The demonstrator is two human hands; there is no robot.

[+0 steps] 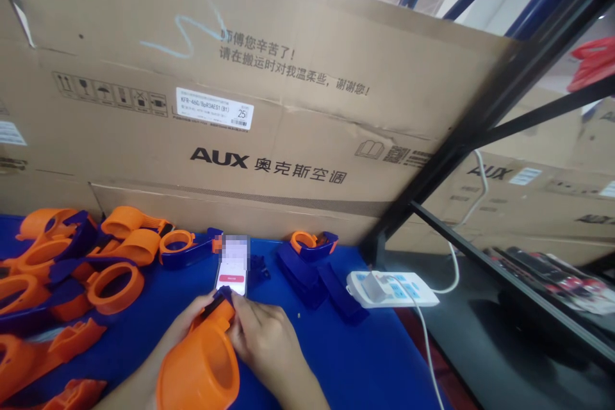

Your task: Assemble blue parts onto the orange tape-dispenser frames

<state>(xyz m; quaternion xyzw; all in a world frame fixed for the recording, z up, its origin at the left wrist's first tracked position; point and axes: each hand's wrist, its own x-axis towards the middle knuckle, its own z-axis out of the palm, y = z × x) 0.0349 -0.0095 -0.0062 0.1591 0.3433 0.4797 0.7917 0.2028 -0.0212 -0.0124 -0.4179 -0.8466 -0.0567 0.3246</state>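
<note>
Both hands, left hand [192,323] and right hand [266,343], hold one orange plastic tape dispenser with a dark blue part [204,359] just above the blue counter [336,359]; fingers of both are closed around it. A smartphone [232,267] lies just behind, and a pile of orange and blue dispenser parts [72,262] lies at left.

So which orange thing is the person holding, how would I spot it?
Find the blue table below the big cardboard box. At its near edge, the left hand and right hand grip one orange tape dispenser. The other dispensers lie untouched on the left.
</note>
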